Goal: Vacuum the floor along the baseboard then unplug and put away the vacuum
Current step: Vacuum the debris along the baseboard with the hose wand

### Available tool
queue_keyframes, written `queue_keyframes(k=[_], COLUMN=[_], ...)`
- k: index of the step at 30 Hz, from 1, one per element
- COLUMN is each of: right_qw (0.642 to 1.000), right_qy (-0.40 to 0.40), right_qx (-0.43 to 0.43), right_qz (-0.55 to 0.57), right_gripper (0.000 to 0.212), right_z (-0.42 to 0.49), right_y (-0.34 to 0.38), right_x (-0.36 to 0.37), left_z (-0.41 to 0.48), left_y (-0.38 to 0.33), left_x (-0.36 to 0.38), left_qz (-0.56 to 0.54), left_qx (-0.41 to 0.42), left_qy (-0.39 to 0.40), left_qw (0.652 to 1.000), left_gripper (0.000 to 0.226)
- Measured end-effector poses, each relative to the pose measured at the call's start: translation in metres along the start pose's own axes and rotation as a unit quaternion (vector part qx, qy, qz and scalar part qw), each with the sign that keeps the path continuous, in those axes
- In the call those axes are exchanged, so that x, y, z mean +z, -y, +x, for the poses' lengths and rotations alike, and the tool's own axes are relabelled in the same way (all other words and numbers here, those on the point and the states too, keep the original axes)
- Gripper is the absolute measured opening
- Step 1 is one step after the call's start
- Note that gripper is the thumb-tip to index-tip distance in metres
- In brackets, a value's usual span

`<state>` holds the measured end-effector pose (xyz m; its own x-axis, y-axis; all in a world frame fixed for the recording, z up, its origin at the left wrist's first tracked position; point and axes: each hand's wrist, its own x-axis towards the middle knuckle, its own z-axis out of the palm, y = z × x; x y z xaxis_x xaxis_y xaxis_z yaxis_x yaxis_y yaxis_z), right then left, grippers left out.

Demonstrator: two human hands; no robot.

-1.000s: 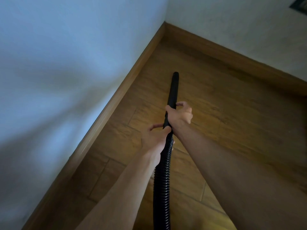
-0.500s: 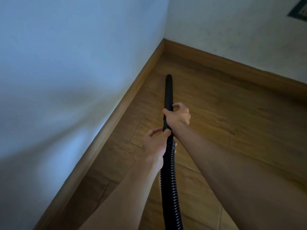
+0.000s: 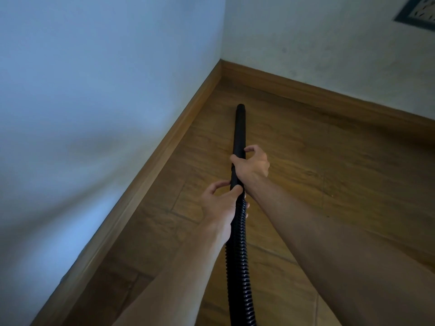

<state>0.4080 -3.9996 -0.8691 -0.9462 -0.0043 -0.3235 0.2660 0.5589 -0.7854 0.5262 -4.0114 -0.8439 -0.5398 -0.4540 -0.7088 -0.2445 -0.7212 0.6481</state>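
Observation:
A black vacuum wand (image 3: 239,130) points toward the room's corner, its tip just above the wooden floor (image 3: 306,175). Behind it runs the ribbed black hose (image 3: 237,262), down to the frame's bottom edge. My right hand (image 3: 253,164) grips the wand where the smooth tube begins. My left hand (image 3: 220,204) holds the hose just behind it, thumb on top. The wooden baseboard (image 3: 150,165) runs along the left wall and meets a second baseboard (image 3: 329,100) at the corner. The vacuum's body and plug are out of view.
A pale blue-white wall (image 3: 94,90) rises on the left and a white wall (image 3: 317,43) at the back. A dark-framed thing (image 3: 416,10) hangs at the top right corner. The floor stretches to the right of the wand.
The view has tipped up and the wand's tip has swung slightly left, toward the left baseboard. Both hands keep the same hold on wand and hose.

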Motion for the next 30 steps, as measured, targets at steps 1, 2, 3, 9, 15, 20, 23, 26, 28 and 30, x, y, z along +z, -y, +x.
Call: queue_keyframes(k=[1, 2, 3, 9, 15, 20, 23, 26, 28, 30], right_qw=[1.0, 1.0, 1.0, 0.997, 0.998, 0.999, 0.999, 1.0, 0.999, 0.999], right_qy=[-0.004, -0.009, -0.013, -0.07, -0.058, -0.004, 0.001, -0.013, -0.026, -0.044], right_qx=[0.001, 0.001, 0.001, 0.022, -0.007, -0.033, -0.033, -0.025, -0.019, -0.007], right_qz=[0.006, 0.013, 0.022, 0.033, 0.0, -0.017, -0.018, -0.007, -0.007, -0.006], right_gripper=[0.034, 0.034, 0.033, 0.033, 0.033, 0.037, 0.037, 0.035, 0.035, 0.036], right_z=[0.003, 0.006, 0.009, 0.022, 0.022, 0.014, 0.014, 0.018, 0.019, 0.018], right_y=[-0.003, -0.008, -0.012, -0.042, -0.028, -0.008, -0.008, -0.014, -0.022, -0.028], right_x=[-0.003, -0.007, -0.012, -0.029, -0.014, 0.014, 0.017, 0.006, -0.009, -0.028], left_z=[0.002, 0.003, 0.005, 0.011, 0.018, 0.024, 0.024, 0.02, 0.014, 0.005], left_y=[0.003, 0.006, 0.009, 0.032, 0.023, 0.012, 0.011, 0.016, 0.022, 0.028], left_x=[0.003, 0.006, 0.009, 0.024, 0.02, 0.004, 0.002, 0.011, 0.019, 0.029], left_qz=[0.005, 0.011, 0.018, 0.066, 0.044, 0.031, 0.018, 0.02, 0.035, 0.05], left_qx=[0.003, 0.006, 0.008, 0.011, 0.006, 0.03, 0.027, 0.021, 0.018, 0.011], left_qy=[0.003, 0.007, 0.011, 0.035, 0.01, -0.031, -0.03, -0.015, -0.006, 0.006], left_qw=[1.0, 1.0, 1.0, 0.997, 0.999, 0.999, 0.999, 0.999, 0.999, 0.999], left_gripper=[0.027, 0.027, 0.026, 0.025, 0.024, 0.022, 0.023, 0.024, 0.023, 0.022])
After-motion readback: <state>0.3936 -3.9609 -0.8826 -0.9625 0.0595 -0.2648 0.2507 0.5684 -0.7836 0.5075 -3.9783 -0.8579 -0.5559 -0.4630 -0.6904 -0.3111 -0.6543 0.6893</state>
